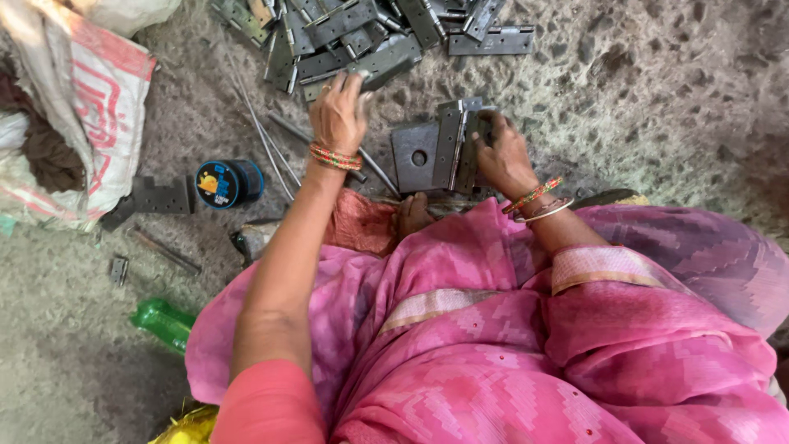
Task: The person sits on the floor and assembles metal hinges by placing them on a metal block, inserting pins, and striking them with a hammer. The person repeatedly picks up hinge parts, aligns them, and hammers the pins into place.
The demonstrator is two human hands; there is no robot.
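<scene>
A grey steel hinge, leaves folded against a drilled plate, stands on the floor before the knees, propped upright by the right hand clenched round it. The left hand reaches to the hinge pile, fingers closing on one. Rods and a tin lie nearby.

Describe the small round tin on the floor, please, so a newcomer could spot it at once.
Start at the white sack on the left. Just right of it, beside a dark hinge plate, lies the round tin. Alone among flat grey metal, it is cylindrical, black and blue.
</scene>
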